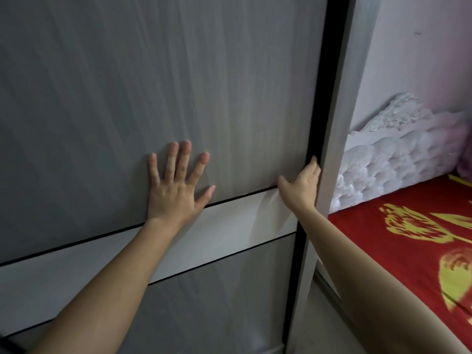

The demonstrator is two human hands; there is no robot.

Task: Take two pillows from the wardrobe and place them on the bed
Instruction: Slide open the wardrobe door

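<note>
Gripping the wardrobe door point(158, 80) edge, right hand point(302, 186); left hand point(176, 190) flat.

Dim and flat across the wardrobe door point(127, 85), its grey grain smeared soft, darkest toward the upper left. Light comes from the right: the wall point(421, 60) glows pale pink and washed out, the red bedspread point(408, 251) burns saturated with blurred yellow motifs. Faint shadow hugs the left hand point(176, 190). Door lines bow with wide-angle distortion near the edges
</note>
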